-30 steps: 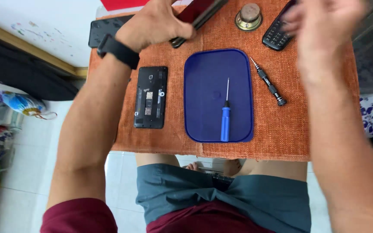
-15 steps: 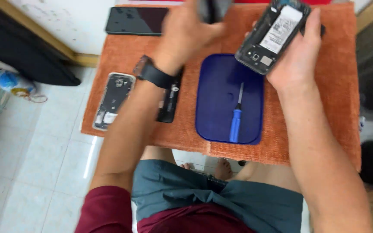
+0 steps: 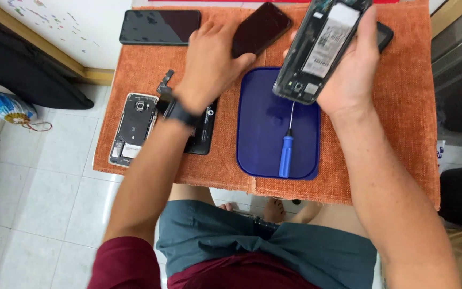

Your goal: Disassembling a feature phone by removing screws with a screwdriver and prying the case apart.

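Phone with its back off (image 3: 322, 51) is the thing in hand. It sits at about one o'clock from the blue tray (image 3: 258, 134), raised off the bench and tilted, with its open side facing me.

Working outward from my lap, the first thing on the orange cloth (image 3: 407, 134) is the tray. A blue-handled screwdriver (image 3: 286, 147) lies on it, untouched, with its tip pointing to twelve.

At nine o'clock from the tray a black phone shell (image 3: 201, 142) lies partly under my left wrist. Further out at nine is a stripped phone (image 3: 135, 126) with its insides showing.

My right hand (image 3: 351, 75) grips the opened phone around its right edge, thumb and fingers wrapped about the frame.

My left hand (image 3: 209, 67) is at eleven o'clock, closed on the near end of a dark phone (image 3: 260, 29). I cannot tell whether that phone is resting on the cloth.

Farthest off, another black phone (image 3: 159, 27) lies flat at ten o'clock.

I judge this to be a sorting and inspecting step, with each hand full and no tool taken up. Any work on the screws inside the opened phone would call for a free hand. It would also call for bringing that phone down level, close to the screwdriver.
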